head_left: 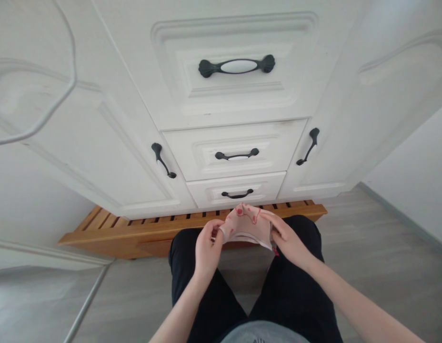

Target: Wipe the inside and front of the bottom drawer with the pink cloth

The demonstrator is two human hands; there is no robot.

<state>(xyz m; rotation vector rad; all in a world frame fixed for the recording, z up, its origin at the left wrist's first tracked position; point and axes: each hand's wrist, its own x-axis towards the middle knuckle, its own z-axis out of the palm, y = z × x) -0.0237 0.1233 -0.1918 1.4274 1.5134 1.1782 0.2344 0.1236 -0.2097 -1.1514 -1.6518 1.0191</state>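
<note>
A small pink cloth garment with red printed figures is stretched between my two hands, above my knees. Its exact kind cannot be made out. At its left edge, my left hand pinches the fabric between thumb and fingers. My right hand grips the other side, with the forefinger lying along the top edge and the thumb underneath. The cloth sags a little in the middle, and a pale hem runs along its lower edge. A dark pink bit shows below my right hand.
A white cabinet with drawers and dark handles stands in front. A slatted wooden bench lies along its foot. My legs are in dark trousers. White wire crosses the upper left.
</note>
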